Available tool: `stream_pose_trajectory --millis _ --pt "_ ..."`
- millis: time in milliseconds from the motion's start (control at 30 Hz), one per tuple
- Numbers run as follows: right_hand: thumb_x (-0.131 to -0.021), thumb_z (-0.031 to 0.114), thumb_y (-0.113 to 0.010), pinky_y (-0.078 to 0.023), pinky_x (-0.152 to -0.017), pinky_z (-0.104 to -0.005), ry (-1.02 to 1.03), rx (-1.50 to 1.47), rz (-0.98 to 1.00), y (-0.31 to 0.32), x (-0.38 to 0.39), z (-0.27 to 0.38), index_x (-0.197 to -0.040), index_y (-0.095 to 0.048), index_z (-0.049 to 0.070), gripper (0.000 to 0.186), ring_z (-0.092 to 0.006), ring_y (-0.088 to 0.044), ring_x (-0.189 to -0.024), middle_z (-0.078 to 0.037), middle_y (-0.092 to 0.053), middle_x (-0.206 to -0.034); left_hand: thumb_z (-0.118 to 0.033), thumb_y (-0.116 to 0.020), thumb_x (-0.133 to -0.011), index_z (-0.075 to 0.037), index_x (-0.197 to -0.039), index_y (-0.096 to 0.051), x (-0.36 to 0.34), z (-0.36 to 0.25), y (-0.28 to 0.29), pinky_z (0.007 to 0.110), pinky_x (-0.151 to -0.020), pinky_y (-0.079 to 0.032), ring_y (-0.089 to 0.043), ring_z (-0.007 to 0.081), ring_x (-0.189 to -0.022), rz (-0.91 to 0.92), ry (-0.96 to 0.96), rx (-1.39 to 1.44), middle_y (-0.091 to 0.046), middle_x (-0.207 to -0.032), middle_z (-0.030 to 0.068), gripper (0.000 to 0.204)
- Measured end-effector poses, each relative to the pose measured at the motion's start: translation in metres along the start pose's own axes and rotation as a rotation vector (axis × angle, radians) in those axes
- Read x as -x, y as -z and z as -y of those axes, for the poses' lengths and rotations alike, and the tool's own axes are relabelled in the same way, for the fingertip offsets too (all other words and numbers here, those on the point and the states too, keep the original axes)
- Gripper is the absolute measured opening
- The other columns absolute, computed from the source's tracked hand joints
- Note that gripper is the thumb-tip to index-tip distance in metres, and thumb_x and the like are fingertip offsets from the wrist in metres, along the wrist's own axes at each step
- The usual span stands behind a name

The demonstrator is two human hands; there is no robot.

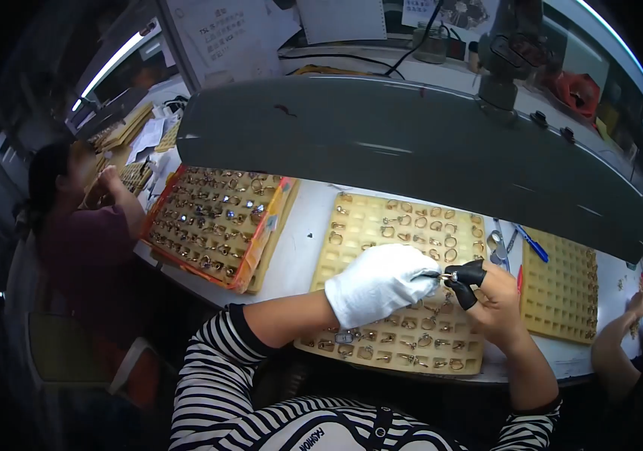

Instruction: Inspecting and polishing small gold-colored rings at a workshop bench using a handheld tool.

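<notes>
White bench [299,248] under a long grey lamp hood [412,146], crowded with compartment trays. Straight ahead lies a yellow tray [351,225], its cells holding small metal rings. To its left sits a second tray [216,218] with an orange rim, filled with rings that glint under the light. To the right is a third tray [558,289], most of its cells bare. A blue pen [532,244] lies between the middle and right trays.

Left hand [378,282], in a white glove, is closed with its fingertips pinched at a small ring [446,276] over the middle tray. Right hand [491,297] is bare except for black finger covers [468,272] on thumb and forefinger, which pinch the same ring from the other side. Both hands grasp it, held just above the tray's right half; the ring is too small to make out its shape clearly.

At the far left a person in a dark red top [84,240] works at another bench with stacked trays. At the right edge another person's hand [630,312] rests near the third tray.
</notes>
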State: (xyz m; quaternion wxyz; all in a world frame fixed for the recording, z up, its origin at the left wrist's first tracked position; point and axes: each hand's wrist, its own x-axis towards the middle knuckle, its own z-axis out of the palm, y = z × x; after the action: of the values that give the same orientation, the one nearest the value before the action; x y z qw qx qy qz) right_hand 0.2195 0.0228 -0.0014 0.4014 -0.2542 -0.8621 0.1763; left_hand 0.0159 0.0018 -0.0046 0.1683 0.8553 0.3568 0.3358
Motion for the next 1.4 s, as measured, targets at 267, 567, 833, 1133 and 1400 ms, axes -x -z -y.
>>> stream_pose_trajectory --millis 267,567,833,1133,1400 --pt "-0.069 0.008 -0.065 -0.037 -0.053 -0.0322 0.056 0.167 0.090 0.009 -0.009 -0.009 -0.081 -0.064 0.004 0.013 -0.0213 -0.048 -0.055 -0.007 -0.053 -0.063 -0.009 -0.056 -0.071 -0.007 -0.083 -0.056 0.001 0.006 0.004 0.035 -0.058 -0.046 -0.056 0.0246 -0.064 -0.018 -0.075 -0.083 -0.056 -0.069 0.0078 0.012" --pt "-0.072 0.014 -0.057 -0.043 -0.064 -0.0362 -0.468 0.704 0.121 0.046 -0.007 -0.041 -0.087 -0.063 0.005 0.019 -0.0253 -0.057 -0.067 -0.010 -0.060 -0.074 0.000 -0.057 -0.076 -0.002 -0.091 -0.057 -0.001 0.002 0.010 0.027 -0.066 -0.044 -0.056 0.0196 -0.074 0.008 0.137 -0.044 -0.058 -0.077 0.0070 0.015" --pt "-0.061 0.005 -0.060 -0.044 -0.056 -0.0369 -0.192 0.897 0.029 0.030 0.017 -0.069 -0.078 -0.062 0.002 0.018 -0.0255 -0.056 -0.059 -0.011 -0.058 -0.068 0.001 -0.057 -0.076 -0.001 -0.093 -0.058 0.000 -0.009 0.011 0.027 -0.068 -0.046 -0.056 0.0185 -0.077 -0.053 0.384 0.388 -0.059 -0.085 0.0087 0.017" --pt "-0.060 0.002 -0.056 -0.043 -0.061 -0.0393 -0.284 1.029 0.062 0.022 0.014 -0.070 -0.072 -0.063 0.002 0.014 -0.0266 -0.058 -0.066 -0.011 -0.059 -0.070 0.005 -0.061 -0.068 -0.003 -0.091 -0.057 -0.006 -0.011 0.013 0.031 -0.067 -0.045 -0.056 0.0192 -0.071 -0.017 0.107 -0.076 -0.059 -0.078 0.0059 0.024" --pt "-0.065 0.007 -0.064 -0.042 -0.045 -0.0314 -0.042 0.345 -0.067 0.026 0.014 -0.021 -0.075 -0.058 0.001 0.013 -0.0186 -0.055 -0.050 -0.009 -0.057 -0.060 0.002 -0.062 -0.070 -0.001 -0.097 -0.057 0.010 -0.004 0.008 0.029 -0.063 -0.046 -0.057 0.0206 -0.074 0.026 0.316 0.395 -0.058 -0.083 0.0093 0.027"
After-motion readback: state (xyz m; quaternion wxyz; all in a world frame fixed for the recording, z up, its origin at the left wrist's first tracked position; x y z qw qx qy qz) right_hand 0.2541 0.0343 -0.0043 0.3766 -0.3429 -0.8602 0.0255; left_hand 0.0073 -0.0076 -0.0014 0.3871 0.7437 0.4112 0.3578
